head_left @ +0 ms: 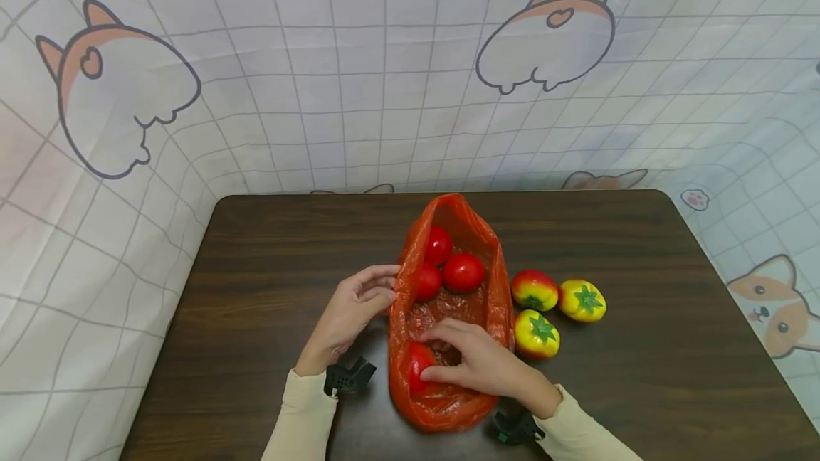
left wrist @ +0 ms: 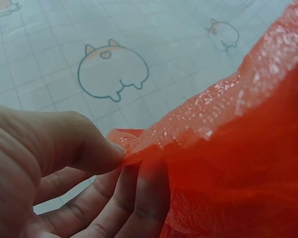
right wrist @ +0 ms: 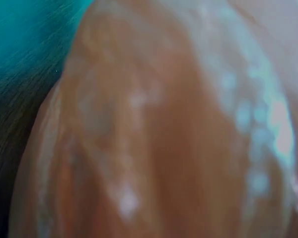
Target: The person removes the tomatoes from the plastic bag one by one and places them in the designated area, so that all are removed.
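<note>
A red plastic bag point(head_left: 448, 417) lies on the table with its mouth spread wide. My left hand point(head_left: 349, 311) pinches the bag's left rim, and the left wrist view shows the thumb pressing the thin film point(left wrist: 203, 119) against the fingers. Inside the bag is my right hand point(head_left: 470, 361), its thumb and fingers around a red tomato point(head_left: 419, 365) near the left side. Three more tomatoes sit toward the bag's far end, one of them a shiny tomato point(head_left: 464, 273). Blurred bag plastic point(right wrist: 154, 124) fills most of the right wrist view, hiding the right fingers.
Just right of the bag lie three yellow-and-red fruits with green leafy tops: a redder fruit point(head_left: 534, 289), a yellow fruit point(head_left: 582, 301) and a nearer fruit point(head_left: 537, 335). Behind the dark wooden table point(head_left: 269, 262) hangs a white gridded cloth point(head_left: 359, 91).
</note>
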Demonstrator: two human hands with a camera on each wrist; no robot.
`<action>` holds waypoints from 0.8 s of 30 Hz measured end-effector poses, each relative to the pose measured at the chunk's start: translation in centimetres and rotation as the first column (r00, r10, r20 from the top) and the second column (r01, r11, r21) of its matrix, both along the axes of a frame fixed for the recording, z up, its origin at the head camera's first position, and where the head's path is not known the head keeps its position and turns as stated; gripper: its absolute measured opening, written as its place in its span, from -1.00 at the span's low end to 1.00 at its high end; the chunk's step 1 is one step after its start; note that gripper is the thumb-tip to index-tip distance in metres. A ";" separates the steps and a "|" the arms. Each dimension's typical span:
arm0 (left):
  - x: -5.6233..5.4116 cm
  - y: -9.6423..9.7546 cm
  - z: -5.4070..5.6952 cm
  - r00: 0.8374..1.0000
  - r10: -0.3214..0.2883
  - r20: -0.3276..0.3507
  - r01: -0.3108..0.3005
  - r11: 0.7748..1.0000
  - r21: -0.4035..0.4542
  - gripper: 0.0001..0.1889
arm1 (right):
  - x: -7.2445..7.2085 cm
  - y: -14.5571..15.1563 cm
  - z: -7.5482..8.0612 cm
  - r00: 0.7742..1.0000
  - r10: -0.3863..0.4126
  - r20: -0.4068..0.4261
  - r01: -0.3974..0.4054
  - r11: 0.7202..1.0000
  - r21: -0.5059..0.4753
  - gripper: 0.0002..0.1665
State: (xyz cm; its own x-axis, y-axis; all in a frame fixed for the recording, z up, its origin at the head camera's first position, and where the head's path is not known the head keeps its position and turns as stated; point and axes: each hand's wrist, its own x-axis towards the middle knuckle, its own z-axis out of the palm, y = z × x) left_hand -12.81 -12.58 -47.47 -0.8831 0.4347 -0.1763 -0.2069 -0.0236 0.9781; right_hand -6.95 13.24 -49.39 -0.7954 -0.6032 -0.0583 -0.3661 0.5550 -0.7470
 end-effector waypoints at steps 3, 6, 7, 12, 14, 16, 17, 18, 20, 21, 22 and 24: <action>0.0 0.0 0.1 1.000 -0.007 -0.002 0.007 1.000 0.004 -0.54 | 0.0 -0.1 0.0 1.000 -0.008 0.007 0.008 1.000 0.009 -0.40; 0.0 0.0 0.2 1.000 -0.017 -0.011 0.017 1.000 0.009 -0.54 | 0.1 -0.2 -0.1 1.000 -0.011 0.015 0.010 1.000 0.007 -0.40; 0.1 0.0 0.2 1.000 -0.019 -0.014 0.019 1.000 0.008 -0.54 | 0.1 -0.2 -0.2 1.000 -0.012 0.020 0.012 1.000 0.003 -0.40; 0.1 0.0 0.2 1.000 -0.022 -0.019 0.022 1.000 0.008 -0.53 | 0.2 -0.3 -0.5 0.998 -0.012 0.060 0.013 1.000 -0.021 -0.37; 0.1 0.0 0.2 1.000 -0.019 -0.017 0.019 1.000 0.011 -0.53 | 0.3 -0.3 -0.5 0.997 -0.015 0.076 0.017 0.999 -0.030 -0.36; 0.1 0.0 0.2 1.000 -0.015 -0.016 0.015 1.000 0.013 -0.54 | 0.4 -0.3 -0.6 0.996 -0.015 0.089 0.018 0.999 -0.033 -0.33; 0.1 0.0 0.2 1.000 -0.014 -0.016 0.014 1.000 0.013 -0.54 | 0.4 -0.3 -0.6 0.995 -0.015 0.095 0.018 0.999 -0.035 -0.32; 0.1 0.0 0.2 1.000 -0.012 -0.015 0.012 1.000 0.014 -0.54 | 0.4 -0.3 -0.7 0.995 -0.014 0.099 0.018 0.999 -0.036 -0.32; 0.1 -0.1 0.2 1.000 -0.010 -0.015 0.010 1.000 0.011 -0.54 | 0.5 -0.3 -0.7 0.995 -0.008 0.100 0.012 0.999 -0.036 -0.30; 0.1 -0.1 0.1 1.000 -0.009 -0.015 0.009 1.000 0.010 -0.54 | 0.6 -0.3 -0.8 0.995 -0.004 0.095 0.007 0.999 -0.037 -0.29; 0.1 -0.1 0.2 1.000 -0.008 -0.015 0.008 1.000 0.008 -0.54 | 0.6 -0.3 -0.8 0.996 -0.002 0.090 0.006 0.999 -0.038 -0.29; 0.1 -0.1 0.2 1.000 -0.005 -0.015 0.005 1.000 0.008 -0.54 | 0.7 -0.3 -0.9 0.997 0.001 0.072 0.002 0.999 -0.044 -0.29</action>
State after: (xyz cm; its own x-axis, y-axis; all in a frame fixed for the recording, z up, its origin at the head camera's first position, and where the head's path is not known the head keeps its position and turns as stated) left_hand -12.71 -12.70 -47.27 -0.8835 0.4403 -0.1598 -0.1923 -0.0300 0.9809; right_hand -6.27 12.91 -50.29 -0.7904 -0.6062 -0.0885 -0.3106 0.5212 -0.7949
